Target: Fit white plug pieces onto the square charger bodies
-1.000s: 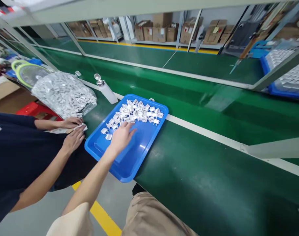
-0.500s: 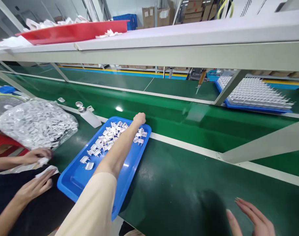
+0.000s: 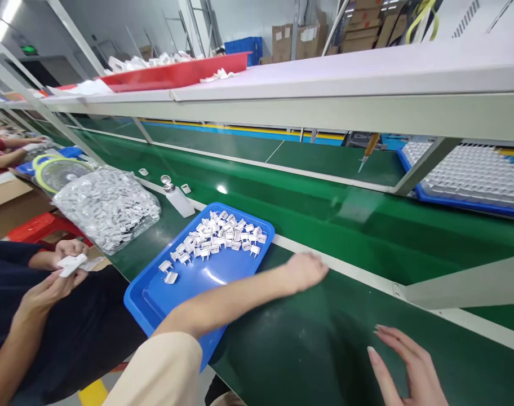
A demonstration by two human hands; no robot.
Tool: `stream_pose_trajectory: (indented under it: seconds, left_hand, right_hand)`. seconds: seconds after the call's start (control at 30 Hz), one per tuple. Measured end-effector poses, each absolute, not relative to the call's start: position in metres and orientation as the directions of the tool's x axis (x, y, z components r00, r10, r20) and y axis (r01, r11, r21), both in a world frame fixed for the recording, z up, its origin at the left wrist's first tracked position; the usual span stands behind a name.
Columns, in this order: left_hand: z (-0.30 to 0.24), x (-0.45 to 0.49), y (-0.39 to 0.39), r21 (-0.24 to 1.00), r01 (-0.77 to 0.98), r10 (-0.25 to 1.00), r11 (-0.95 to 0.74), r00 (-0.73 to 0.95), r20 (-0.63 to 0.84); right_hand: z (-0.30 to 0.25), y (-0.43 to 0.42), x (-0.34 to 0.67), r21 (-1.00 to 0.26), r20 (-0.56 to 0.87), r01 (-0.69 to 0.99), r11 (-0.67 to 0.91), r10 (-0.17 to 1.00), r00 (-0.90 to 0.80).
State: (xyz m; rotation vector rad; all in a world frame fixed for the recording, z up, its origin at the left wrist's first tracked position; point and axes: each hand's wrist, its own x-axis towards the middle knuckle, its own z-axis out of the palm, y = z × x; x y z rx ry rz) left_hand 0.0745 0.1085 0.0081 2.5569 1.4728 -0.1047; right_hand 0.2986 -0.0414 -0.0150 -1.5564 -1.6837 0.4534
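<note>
My left hand (image 3: pixel 306 272) is closed above the green bench, just right of a blue tray (image 3: pixel 143 313); it is slightly blurred, and whatever is in its fingers is hidden. Heaped at the tray's far end are many small white two-pronged plug housings (image 3: pixel 227 230), with a couple of loose ones nearer the front left. My left forearm crosses over the tray's right side. At the lower right, my right hand (image 3: pixel 407 361) is open over the bench, thumb and fingers apart, holding nothing.
A pump bottle (image 3: pixel 180 201) and a clear bag of white parts (image 3: pixel 111 206) stand left of the tray. Another person's hands (image 3: pixel 65 270) hold a white piece. An overhead shelf (image 3: pixel 308 104) carries a red tray (image 3: pixel 172 73). Across the green belt, another blue tray (image 3: pixel 464 201) holds rows of white parts.
My left hand has moved from the far end of the tray rightward and nearer, over the bench. My right hand has shifted slightly left and stays open. The camera view has turned left.
</note>
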Motion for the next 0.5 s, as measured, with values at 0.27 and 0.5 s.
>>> stream_pose_trajectory:
  seconds: [0.27, 0.5]
  left_hand:
    - [-0.033, 0.075, -0.044, 0.249, 0.914, 0.940, -0.319, 0.338, -0.039]
    - [-0.055, 0.025, -0.088, 0.668, 0.738, 0.994, -0.099, 0.106, 0.029]
  right_hand:
    - [0.032, 0.068, 0.157, -0.537, 0.308, 0.511, 0.672, 0.719, -0.623]
    - [0.019, 0.132, 0.038, -0.480, 0.097, 0.633, 0.607, 0.754, -0.649]
